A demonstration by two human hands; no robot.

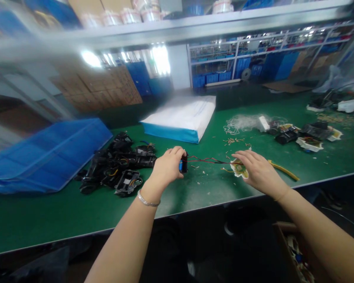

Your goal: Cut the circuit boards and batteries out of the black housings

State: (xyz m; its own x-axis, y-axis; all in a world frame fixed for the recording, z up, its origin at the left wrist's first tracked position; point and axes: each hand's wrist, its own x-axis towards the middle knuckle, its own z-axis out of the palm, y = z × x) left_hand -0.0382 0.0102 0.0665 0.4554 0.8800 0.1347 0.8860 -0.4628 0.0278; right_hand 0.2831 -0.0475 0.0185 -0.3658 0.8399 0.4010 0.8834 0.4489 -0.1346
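My left hand (pixel 168 165) is closed around a black housing with a blue part inside (pixel 183 163), just above the green bench. Thin red and black wires (pixel 208 160) stretch from it to a white shell with a yellowish inside (pixel 240 168), which my right hand (pixel 258 171) grips from above. A short yellowish wire end sticks out of the shell's left side. Left of my left hand lies a heap of black plastic housings (pixel 126 159) with small wires. Behind my right hand, a yellow-handled tool (pixel 283 170) rests on the bench, partly hidden.
A blue plastic bin (pixel 50 153) stands tilted at the left. A white and light-blue package (pixel 177 118) lies at the back. Loose screws (pixel 233 140), tangled clear strands (pixel 242 124) and more opened housings (pixel 309 135) are spread to the right. A shelf (pixel 177 27) crosses overhead.
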